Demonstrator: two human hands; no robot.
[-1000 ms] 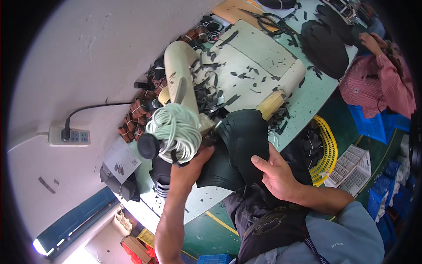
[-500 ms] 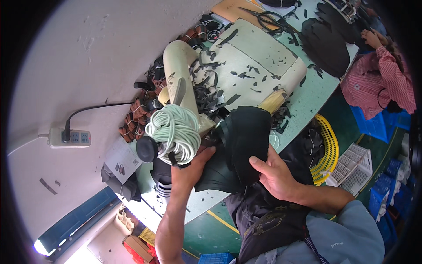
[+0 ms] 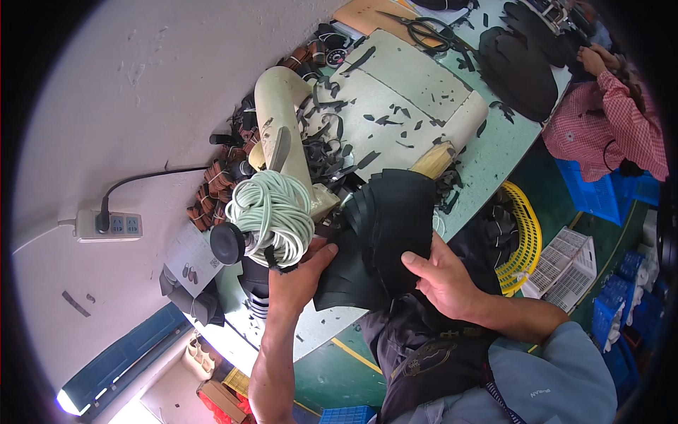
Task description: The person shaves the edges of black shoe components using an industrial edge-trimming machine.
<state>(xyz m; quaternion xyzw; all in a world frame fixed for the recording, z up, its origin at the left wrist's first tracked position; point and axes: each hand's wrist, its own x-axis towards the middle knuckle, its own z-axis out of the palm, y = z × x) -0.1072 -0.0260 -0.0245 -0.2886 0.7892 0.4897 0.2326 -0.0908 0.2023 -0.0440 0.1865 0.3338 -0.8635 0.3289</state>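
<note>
My right hand (image 3: 450, 284) grips a fanned stack of black flat cut pieces (image 3: 401, 226), its thumb on top and its fingers behind the edge. The stack spreads leftward to my left hand (image 3: 295, 281), whose thumb lies against the black material's left edge. That hand's fingers are hidden under a coil of pale green cord (image 3: 272, 212) hung on a cream machine (image 3: 282, 127). A round black knob (image 3: 227, 244) sits beside the cord. Where the material meets the machine cannot be made out.
Black scraps (image 3: 385, 119) litter the machine's pale bed. Black scissors (image 3: 432, 35) lie at the back. Tied brown and black bundles (image 3: 219, 177) line the wall near a power strip (image 3: 107, 225). A yellow basket (image 3: 524, 240) stands right; a co-worker in a red-checked sleeve (image 3: 625, 106) sits beyond.
The view has shifted slightly, so the machine and cord appear a little further left. My right hand keeps its hold on the stack, and my left hand stays beside the machine.
</note>
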